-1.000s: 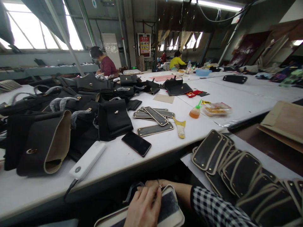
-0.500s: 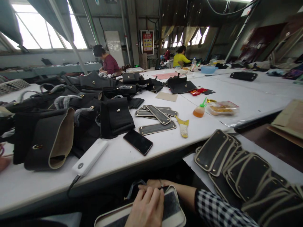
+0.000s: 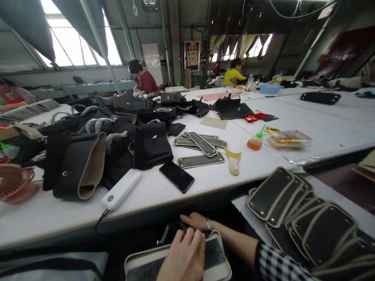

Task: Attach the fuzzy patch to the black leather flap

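Pale-edged bag (image 3: pixel 215 251), below counter (image 3: pixel 149 199) edge.
Rectangular, dark-striped face upward; long axis left-right, rising rightward. Left hand (image 3: pixel 184 251) bent over it, right hand (image 3: pixel 195 221) behind; cannot tell either grip.

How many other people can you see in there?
4: a person partly in red at the left edge; one in maroon left of the poster; one in yellow right of it; and a far-off one in dark red, between poster and yellow. Others may be hidden.
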A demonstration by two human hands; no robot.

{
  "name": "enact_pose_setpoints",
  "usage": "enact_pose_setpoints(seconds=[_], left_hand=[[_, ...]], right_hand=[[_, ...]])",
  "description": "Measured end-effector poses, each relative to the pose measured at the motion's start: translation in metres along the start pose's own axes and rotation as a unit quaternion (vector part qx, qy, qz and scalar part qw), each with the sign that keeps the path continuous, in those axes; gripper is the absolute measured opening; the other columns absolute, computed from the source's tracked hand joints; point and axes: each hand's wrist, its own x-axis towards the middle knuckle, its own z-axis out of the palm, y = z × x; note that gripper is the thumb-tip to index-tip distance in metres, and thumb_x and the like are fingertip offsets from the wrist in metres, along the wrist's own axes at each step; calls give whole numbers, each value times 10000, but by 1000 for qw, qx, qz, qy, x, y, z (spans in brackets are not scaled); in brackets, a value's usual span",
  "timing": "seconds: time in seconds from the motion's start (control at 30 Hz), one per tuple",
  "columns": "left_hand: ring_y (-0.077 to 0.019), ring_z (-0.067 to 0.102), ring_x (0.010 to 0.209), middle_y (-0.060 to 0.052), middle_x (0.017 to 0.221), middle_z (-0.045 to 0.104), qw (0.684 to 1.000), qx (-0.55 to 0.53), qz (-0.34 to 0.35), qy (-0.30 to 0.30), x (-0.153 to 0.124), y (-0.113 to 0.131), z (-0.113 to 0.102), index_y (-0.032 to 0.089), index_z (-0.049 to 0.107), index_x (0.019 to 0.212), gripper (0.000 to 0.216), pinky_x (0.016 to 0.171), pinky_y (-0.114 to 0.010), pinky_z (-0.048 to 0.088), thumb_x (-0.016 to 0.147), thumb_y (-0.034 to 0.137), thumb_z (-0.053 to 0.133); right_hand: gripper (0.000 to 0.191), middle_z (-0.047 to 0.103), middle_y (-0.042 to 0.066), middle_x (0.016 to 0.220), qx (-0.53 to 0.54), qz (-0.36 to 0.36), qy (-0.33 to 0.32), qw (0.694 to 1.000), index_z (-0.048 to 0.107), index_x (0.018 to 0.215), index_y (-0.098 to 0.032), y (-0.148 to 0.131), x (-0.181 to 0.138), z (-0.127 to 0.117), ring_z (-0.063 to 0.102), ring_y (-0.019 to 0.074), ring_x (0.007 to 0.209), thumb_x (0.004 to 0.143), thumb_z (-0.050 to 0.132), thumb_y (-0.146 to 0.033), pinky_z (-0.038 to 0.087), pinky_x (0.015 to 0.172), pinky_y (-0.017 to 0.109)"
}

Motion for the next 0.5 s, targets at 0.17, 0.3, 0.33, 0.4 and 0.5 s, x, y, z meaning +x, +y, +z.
enact_pose_setpoints(seconds=[0.17, 0.3, 0.33, 0.4, 0.5], left_hand=[[-236, 564, 828, -78, 957, 643, 999, -22, 22, -7, -1, 1, -11, 115, 612, 1124, 304, 672, -372, 448, 877, 282, 552], [-230, 589, 850, -66, 942, 651, 999, -32, 13, 16, -2, 2, -23, 99, 633, 1083, 233, 704, -365, 480, 897, 176, 516], [-234, 596, 867, -70, 948, 656, 999, -31, 5, 22, -3, 2, -25, 98, 644, 1059, 217, 732, -370, 487, 905, 155, 502], [-244, 606, 910, -91, 986, 668, 999, -37, -5, 23, -3, 2, -27, 93, 657, 1034, 207, 812, -390, 493, 912, 144, 497], [-269, 593, 1034, -133, 1116, 660, 997, -77, -3, 20, -6, 0, -33, 89, 633, 1125, 261, 942, -430, 465, 916, 158, 492]], right_hand=[[435, 685, 42, 899, 57, -42, -25, 997, 648, 1008, -137, -32, -37, -39, 654, 155, 759, 1016, 392, -489, 535, 748, 348], [460, 683, 39, 821, 66, -54, -40, 996, 659, 953, -124, -70, -57, -34, 647, 143, 715, 1019, 381, -484, 520, 726, 318], [463, 675, 31, 792, 62, -48, -38, 996, 657, 925, -126, -77, -57, -28, 640, 139, 691, 1016, 386, -490, 520, 715, 316], [473, 654, 11, 743, 46, -30, -27, 998, 647, 870, -136, -88, -54, -16, 626, 137, 652, 1006, 399, -515, 522, 699, 322], [478, 637, -4, 702, 2, -8, -2, 1000, 635, 792, -148, -93, -48, -3, 626, 146, 662, 984, 439, -540, 522, 719, 339]])
